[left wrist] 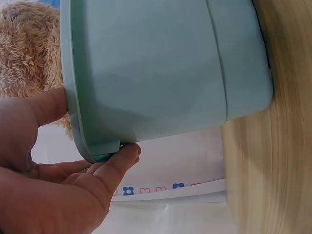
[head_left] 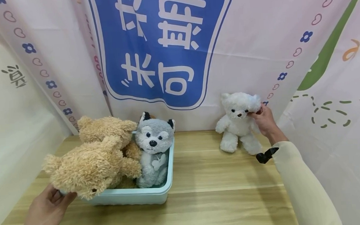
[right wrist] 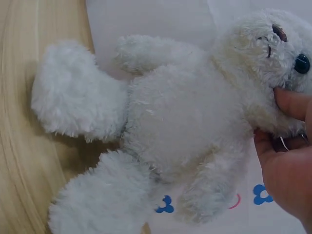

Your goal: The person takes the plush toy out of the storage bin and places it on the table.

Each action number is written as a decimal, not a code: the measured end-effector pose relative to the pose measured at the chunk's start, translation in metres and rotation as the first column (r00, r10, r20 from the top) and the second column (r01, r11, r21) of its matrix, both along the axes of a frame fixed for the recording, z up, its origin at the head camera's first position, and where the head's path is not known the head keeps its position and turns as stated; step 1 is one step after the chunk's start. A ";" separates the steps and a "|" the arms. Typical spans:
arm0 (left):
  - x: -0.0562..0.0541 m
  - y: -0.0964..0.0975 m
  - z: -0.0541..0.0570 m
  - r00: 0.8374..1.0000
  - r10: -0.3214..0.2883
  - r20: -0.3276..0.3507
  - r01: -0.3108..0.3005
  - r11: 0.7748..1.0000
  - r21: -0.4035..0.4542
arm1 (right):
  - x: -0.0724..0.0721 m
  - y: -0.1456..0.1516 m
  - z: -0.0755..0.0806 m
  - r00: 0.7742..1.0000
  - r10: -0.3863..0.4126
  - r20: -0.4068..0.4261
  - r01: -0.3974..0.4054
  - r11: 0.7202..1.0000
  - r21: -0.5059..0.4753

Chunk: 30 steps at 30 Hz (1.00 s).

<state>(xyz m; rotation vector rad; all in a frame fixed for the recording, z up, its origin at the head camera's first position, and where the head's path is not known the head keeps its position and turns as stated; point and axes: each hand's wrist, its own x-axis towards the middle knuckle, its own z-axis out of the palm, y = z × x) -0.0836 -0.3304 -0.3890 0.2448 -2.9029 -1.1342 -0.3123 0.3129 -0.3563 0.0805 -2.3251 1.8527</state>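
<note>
My left hand (head_left: pixel 46 210) grips the near left corner of a light blue plastic bin (head_left: pixel 132 196). In the left wrist view the thumb lies over the bin's rim (left wrist: pixel 78 117) and the fingers (left wrist: pixel 114 168) curl underneath it. Two tan teddy bears (head_left: pixel 85 166) are heaped in the bin's left part, one overhanging the near rim. A grey and white husky plush (head_left: pixel 155 137) sits upright at its right end. At the far right, my right hand (head_left: pixel 265 121) holds a white teddy bear (head_left: pixel 238 124) by the side of its head; its feet are at the tabletop.
The wood-grain table (head_left: pixel 202 189) runs back to a white printed curtain (head_left: pixel 246 37) with a blue sign panel (head_left: pixel 158 49). More printed cloth walls (head_left: pixel 12 111) close in both sides. A black strap (head_left: pixel 267 154) sticks out by the right sleeve.
</note>
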 end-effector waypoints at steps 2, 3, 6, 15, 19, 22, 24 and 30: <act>0.001 0.001 0.000 1.000 -0.002 -0.011 0.002 1.000 0.001 | -0.001 0.000 -0.002 1.000 -0.010 0.012 0.010 1.000 0.005; 0.001 0.001 0.000 1.000 -0.003 -0.017 0.003 1.000 0.001 | -0.002 0.000 -0.004 1.000 -0.015 0.019 0.015 1.000 0.012; 0.001 0.001 0.000 1.000 -0.006 -0.027 0.006 1.000 0.005 | -0.004 0.001 -0.008 0.999 -0.030 0.032 0.030 0.999 0.012; 0.000 0.004 0.002 1.000 0.008 -0.025 -0.007 1.000 0.010 | -0.004 0.005 -0.016 0.998 -0.053 0.019 0.051 0.995 0.087; 0.001 0.004 0.001 0.999 0.008 -0.039 -0.007 1.000 0.008 | -0.006 0.006 -0.018 0.998 -0.059 0.008 0.058 0.991 0.124; 0.002 0.003 0.000 0.999 0.006 -0.047 -0.006 1.000 0.016 | -0.009 0.004 -0.019 0.997 -0.075 0.002 0.075 0.989 0.126; 0.002 0.003 -0.001 0.999 0.005 -0.047 -0.004 1.000 0.020 | -0.010 0.001 -0.019 0.996 -0.085 0.007 0.083 0.988 0.131; 0.003 0.001 -0.003 0.999 0.006 -0.039 -0.005 1.000 0.021 | -0.013 -0.004 -0.019 0.994 -0.107 0.010 0.105 0.986 0.132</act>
